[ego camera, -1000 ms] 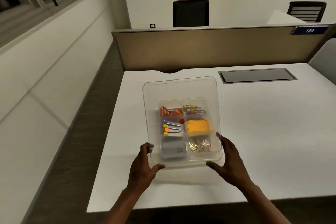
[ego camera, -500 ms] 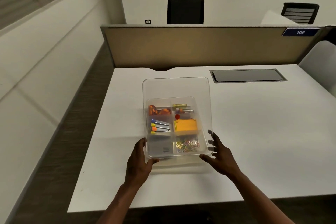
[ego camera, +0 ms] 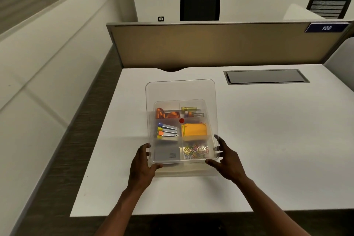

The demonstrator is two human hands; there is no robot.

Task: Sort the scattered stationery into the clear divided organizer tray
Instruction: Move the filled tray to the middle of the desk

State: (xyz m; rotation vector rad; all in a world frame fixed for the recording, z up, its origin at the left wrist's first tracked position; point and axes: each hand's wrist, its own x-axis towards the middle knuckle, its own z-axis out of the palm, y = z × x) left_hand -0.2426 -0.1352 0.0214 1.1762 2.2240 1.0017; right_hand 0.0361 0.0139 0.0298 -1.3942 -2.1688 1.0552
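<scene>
Clear plastic, the organizer tray (ego camera: 180,90) now sits nearer the front of the white desk (ego camera: 268,120) than it did a second ago, drawn back toward the person. To my eye the sorting looks finished: every piece I can see lies in a compartment, the orange scissors (ego camera: 167,114) at far left, the yellow sticky notes (ego camera: 194,129) mid right, the coloured paper clips (ego camera: 195,152) at near right. Nothing loose shows beside it.

His left hand (ego camera: 141,166) grips the near left corner, thumb hooked along the front edge. His right hand (ego camera: 228,163) holds the near right corner, fingers spread fairly wide up the side wall and thumb against the front. Whether the tray rests flat or is lifted slightly, I cannot tell.
</scene>
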